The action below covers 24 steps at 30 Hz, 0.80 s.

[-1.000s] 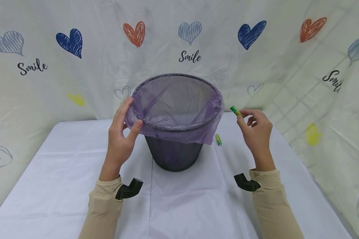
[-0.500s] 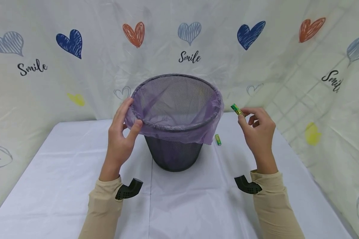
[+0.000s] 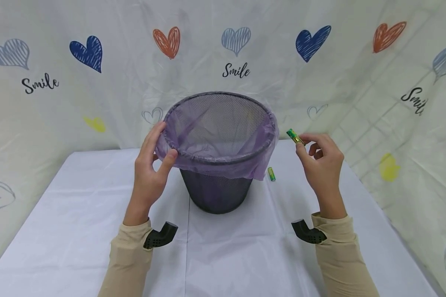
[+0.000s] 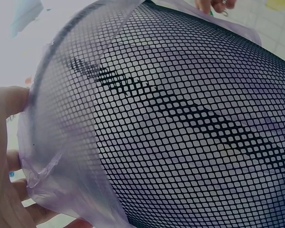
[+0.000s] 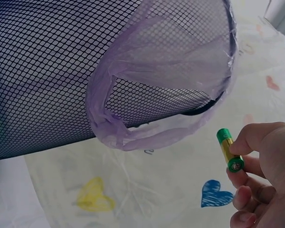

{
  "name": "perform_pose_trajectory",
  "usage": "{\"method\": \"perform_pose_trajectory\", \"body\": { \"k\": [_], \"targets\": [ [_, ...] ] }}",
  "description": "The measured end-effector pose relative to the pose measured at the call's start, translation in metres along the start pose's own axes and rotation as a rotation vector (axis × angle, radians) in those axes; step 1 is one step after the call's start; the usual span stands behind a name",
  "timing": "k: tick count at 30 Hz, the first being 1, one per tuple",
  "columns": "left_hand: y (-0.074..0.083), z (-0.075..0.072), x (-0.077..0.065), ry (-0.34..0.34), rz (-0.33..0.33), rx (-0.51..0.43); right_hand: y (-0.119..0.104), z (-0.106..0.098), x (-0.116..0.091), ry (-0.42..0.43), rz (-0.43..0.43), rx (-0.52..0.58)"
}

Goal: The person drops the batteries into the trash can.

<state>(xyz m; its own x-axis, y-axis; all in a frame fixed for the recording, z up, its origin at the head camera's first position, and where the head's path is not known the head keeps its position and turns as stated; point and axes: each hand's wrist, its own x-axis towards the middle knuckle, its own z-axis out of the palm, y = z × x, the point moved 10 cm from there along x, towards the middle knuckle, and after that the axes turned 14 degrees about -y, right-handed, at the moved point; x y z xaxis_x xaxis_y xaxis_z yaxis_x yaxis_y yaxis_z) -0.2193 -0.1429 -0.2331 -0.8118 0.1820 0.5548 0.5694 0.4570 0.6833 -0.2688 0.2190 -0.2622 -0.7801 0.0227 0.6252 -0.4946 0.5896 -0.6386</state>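
A black mesh wastebasket [image 3: 215,192] stands on the white-covered table, with a thin purple bag [image 3: 226,167] folded over its rim. My left hand [image 3: 150,173] holds the rim on its left side, thumb at the front and fingers toward the back. In the left wrist view the thumb [image 4: 16,99] lies at the rim against the mesh and bag. To the right of the basket, my right hand [image 3: 321,165] pinches a green and yellow battery [image 5: 226,148] between thumb and fingers, raised above the table. A similar battery [image 3: 271,174] lies on the table beside the basket.
The white cloth [image 3: 78,231] covers the table. Behind it hangs a pale curtain [image 3: 134,82] printed with hearts and "Smile". Black camera mounts [image 3: 161,235] stick out from both sleeves.
My right hand has drawn slightly to the right and back with the battery, then nearly stopped. The left hand, wastebasket and battery on the table have stayed in place.
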Motion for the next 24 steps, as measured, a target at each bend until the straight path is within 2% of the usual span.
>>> {"method": "perform_pose_trajectory", "body": {
  "k": [5,12,24],
  "targets": [
    [0.000,0.001,0.000,-0.009,-0.006,-0.002,0.001,0.001,-0.003,-0.003,0.001,-0.006],
    [-0.001,0.000,0.002,-0.002,-0.004,-0.001,-0.035,-0.001,-0.003,-0.011,-0.024,0.023],
    [-0.001,0.000,0.002,-0.004,0.003,0.007,-0.038,-0.002,-0.004,-0.011,-0.052,0.051]
  ]
}}
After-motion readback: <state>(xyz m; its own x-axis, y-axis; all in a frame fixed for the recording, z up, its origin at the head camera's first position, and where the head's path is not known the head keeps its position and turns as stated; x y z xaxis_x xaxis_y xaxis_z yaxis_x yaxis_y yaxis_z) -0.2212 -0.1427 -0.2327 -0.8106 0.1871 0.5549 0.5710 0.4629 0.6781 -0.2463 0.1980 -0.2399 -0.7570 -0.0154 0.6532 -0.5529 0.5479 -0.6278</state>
